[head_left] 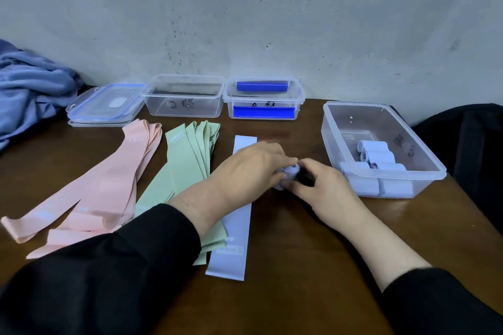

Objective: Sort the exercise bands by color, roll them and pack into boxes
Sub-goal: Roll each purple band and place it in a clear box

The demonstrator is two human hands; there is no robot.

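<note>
- Pink bands (89, 193) lie flat at table left; green bands (187, 168) fanned beside them.
- Left hand (245, 168) and right hand (324, 187) meet mid-table, fingers curled, both pinching one rolled lavender band (288, 174).
- Flat lavender band (234, 236) lies beneath the left wrist.
- Right box (424, 155) holds lavender rolls (377, 155).

Bare table (299, 253) lies open right of the flat blue band (231, 242). The right box (334, 144) blocks the far right; 2 boxes (185, 95) and lids (106, 103) line the wall.
</note>
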